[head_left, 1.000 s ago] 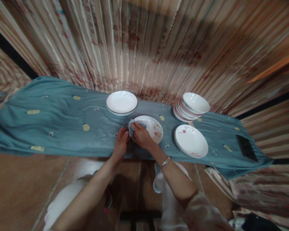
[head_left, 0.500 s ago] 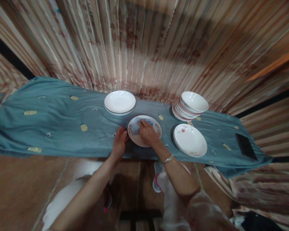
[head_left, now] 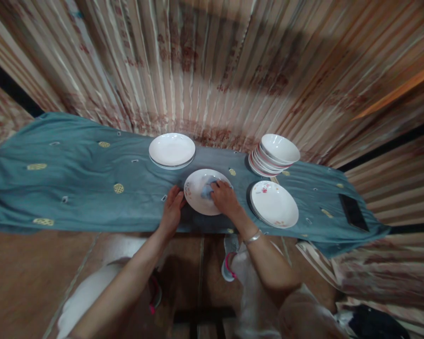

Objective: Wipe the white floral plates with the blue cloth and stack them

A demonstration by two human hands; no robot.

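A white plate with a flowered rim (head_left: pixel 194 203) lies at the middle of the table's near side. My left hand (head_left: pixel 172 209) is at its left edge, fingers bent around the rim and thumb beside it. A light blue cloth (head_left: pixel 207 188) is bunched on the plate's face. My right hand (head_left: pixel 226 197) presses down on that cloth, its fingers closed over it and covering the plate's right part.
Behind the plate stands a stack of plain white plates (head_left: pixel 172 149). To the right are stacked flowered plates (head_left: pixel 275 205) and a leaning stack of bowls (head_left: pixel 280 149). A black phone-like slab (head_left: pixel 353 212) rests farther right on the teal tablecloth (head_left: pixel 81 188). A pleated curtain (head_left: pixel 205 84) hangs behind.
My right hand has slid the cloth toward the right side of the plate, its fingers now more curled. My left hand stays at the left rim. The view has shifted slightly.
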